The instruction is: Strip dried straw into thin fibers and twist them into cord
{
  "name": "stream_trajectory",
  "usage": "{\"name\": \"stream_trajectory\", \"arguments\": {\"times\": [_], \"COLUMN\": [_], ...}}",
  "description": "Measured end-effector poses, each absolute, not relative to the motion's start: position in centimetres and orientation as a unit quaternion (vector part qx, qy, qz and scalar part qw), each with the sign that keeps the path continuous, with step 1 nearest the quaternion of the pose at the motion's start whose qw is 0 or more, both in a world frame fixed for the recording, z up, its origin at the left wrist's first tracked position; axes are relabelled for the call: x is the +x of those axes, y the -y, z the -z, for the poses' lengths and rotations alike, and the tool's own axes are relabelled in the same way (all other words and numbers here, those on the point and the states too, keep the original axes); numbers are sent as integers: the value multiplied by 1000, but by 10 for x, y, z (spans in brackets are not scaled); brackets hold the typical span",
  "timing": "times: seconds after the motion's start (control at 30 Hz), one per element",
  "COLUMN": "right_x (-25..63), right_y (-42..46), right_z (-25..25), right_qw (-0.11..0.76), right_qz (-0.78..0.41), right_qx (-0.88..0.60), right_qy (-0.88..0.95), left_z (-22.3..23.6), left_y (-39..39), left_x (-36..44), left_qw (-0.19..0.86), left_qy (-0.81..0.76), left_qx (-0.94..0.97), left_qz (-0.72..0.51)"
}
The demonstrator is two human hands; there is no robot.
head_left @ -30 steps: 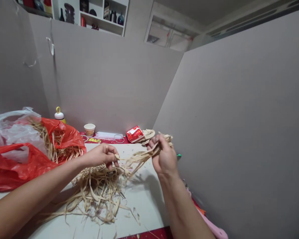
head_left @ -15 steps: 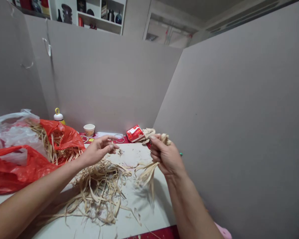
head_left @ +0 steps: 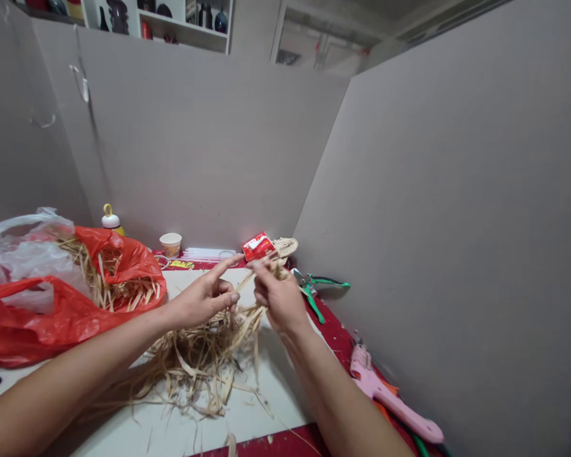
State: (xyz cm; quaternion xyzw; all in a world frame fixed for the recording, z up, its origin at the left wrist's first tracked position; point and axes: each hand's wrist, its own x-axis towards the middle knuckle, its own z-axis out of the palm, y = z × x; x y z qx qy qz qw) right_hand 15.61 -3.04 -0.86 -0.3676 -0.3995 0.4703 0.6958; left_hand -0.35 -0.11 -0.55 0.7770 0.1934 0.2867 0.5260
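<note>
My right hand point(head_left: 283, 304) is closed round a bundle of dried, straw-coloured plant strips point(head_left: 250, 324), whose loose ends hang below the fist. A paler knotted part sticks out above its fingers. Close by on the left, my left hand point(head_left: 204, 299) has its index finger stretched toward the right fingertips. Its thumb and other fingers are curled together at a thin dried strip point(head_left: 245, 280) that runs to the right hand; the exact grip is partly hidden. Beneath both hands lies a tangled heap of the same strips point(head_left: 190, 368) on a white board point(head_left: 285, 397).
Red and clear plastic bags point(head_left: 118, 247) with more strips stand on the left. Along the back are a paper cup point(head_left: 170, 244), a bottle point(head_left: 111, 219), a red packet point(head_left: 258, 245) and a woven piece point(head_left: 285, 246). Green-handled pliers point(head_left: 316, 292) and a pink glue gun point(head_left: 390, 397) lie right.
My right hand has moved left with the bundle, close to my left hand. My left hand has shifted slightly right and its fingers have curled. The pliers and glue gun now show.
</note>
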Motion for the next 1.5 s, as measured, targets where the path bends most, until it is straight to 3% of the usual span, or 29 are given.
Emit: {"name": "stream_trajectory", "arguments": {"times": [0.17, 0.37, 0.57, 0.77, 0.93, 1.03, 1.23, 1.5], "right_x": [193, 234, 232, 233, 238, 229, 204, 185], "right_y": [30, 52, 62, 57, 49, 41, 21, 15], "right_z": [-12, -37, -44, -40, -31, -22, 3, 29], "right_qw": [800, 792, 782, 759, 725, 686, 616, 448], "right_qz": [-399, -387, -363, -402, -437, -471, -526, -626], "right_qx": [-305, -308, -358, -358, -375, -396, -437, -424], "right_qy": [328, 358, 359, 366, 378, 387, 390, 477], "left_z": [25, 38, 53, 62, 29, 10, 0, -11], "left_y": [-9, -42, -62, -76, -84, -80, -66, -55], "left_x": [-18, -32, 9, 30, 8, -5, -11, -9], "left_qw": [453, 197, 108, 170, 477, 554, 601, 533], "left_qy": [-257, -402, -346, -340, -295, -294, -274, -242], "left_qx": [830, 878, 927, 924, 814, 753, 708, 788], "left_qz": [-199, -168, -91, -48, -152, -199, -249, -191]}}
